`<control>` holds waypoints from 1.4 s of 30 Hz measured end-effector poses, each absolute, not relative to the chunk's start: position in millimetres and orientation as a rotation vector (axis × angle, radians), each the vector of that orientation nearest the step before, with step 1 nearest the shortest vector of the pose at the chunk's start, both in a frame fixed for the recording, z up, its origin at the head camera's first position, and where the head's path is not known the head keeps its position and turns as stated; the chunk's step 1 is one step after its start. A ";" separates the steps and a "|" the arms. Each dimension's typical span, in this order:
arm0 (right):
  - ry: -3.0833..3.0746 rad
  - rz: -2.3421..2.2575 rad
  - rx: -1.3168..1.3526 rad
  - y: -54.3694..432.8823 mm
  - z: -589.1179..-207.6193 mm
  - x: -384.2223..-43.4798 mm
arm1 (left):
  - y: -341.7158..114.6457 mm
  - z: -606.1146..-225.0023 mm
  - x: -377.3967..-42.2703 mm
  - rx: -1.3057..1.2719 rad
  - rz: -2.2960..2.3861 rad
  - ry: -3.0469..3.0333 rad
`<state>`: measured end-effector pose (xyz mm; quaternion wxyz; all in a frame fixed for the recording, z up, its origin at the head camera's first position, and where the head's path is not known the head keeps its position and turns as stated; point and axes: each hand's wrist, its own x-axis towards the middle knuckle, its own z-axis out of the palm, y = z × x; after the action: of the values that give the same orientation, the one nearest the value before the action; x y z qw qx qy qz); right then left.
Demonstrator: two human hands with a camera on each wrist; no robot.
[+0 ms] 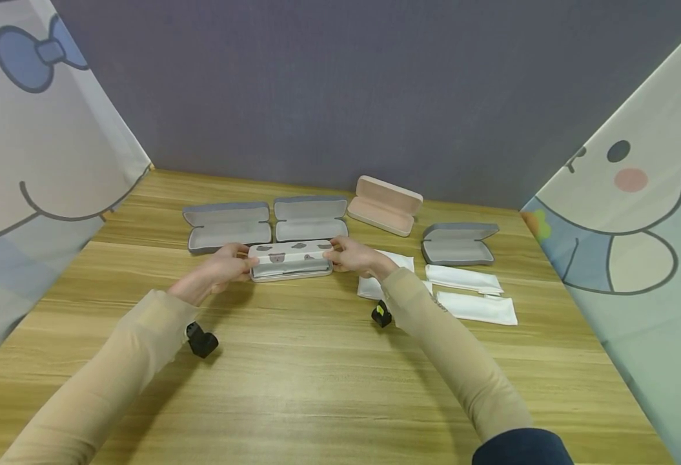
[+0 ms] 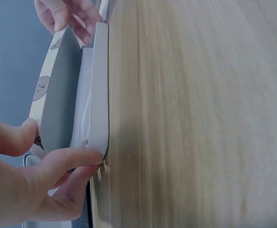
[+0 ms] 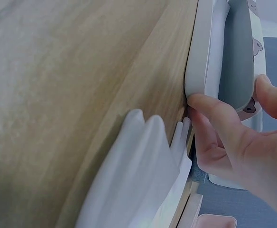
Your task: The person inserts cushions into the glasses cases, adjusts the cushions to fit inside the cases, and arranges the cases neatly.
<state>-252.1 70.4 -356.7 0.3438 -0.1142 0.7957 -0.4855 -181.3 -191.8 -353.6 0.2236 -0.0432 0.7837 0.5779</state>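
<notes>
The wooden table (image 1: 305,387) bears three open grey cases (image 1: 228,232) and an open pink case (image 1: 385,205) along its back. Before the left two grey ones is the patterned case (image 1: 290,252), lid part-raised. The left hand (image 1: 224,268) pinches its left end, the right hand (image 1: 357,256) its right — thumbs on lid, fingers at base. White cloths (image 1: 476,307) lie rightward.

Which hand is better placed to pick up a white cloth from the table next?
Probably the right hand: it holds the right end of the patterned case, near the white cloths, while the left hand grips the opposite end.
</notes>
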 end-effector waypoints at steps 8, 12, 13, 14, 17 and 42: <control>2.065 -1.243 -0.333 72.6 -360.9 -250.4 | -190.6 -353.6 -177.3 -0.132 1.581 2.170; 2.090 -1.203 -0.352 74.3 -360.0 -248.2 | -190.2 -353.0 -176.4 -0.121 1.578 2.177; 2.091 -1.197 -0.356 74.8 -360.1 -247.8 | -189.9 -353.3 -176.4 -0.122 1.580 2.180; 2.095 -1.191 -0.359 75.2 -360.1 -247.5 | -189.9 -353.6 -176.2 -0.123 1.578 2.187; 2.094 -1.194 -0.369 75.6 -361.0 -246.7 | -189.6 -356.2 -176.0 -0.130 1.559 2.216; 2.435 -0.961 -0.520 67.6 -367.5 -234.9 | -179.3 -364.5 -168.3 -0.099 1.325 2.601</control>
<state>-234.9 67.6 -367.5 0.2341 -0.1894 0.8871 -0.3499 -168.3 -179.3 -364.5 0.1105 -0.0338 0.8851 0.4508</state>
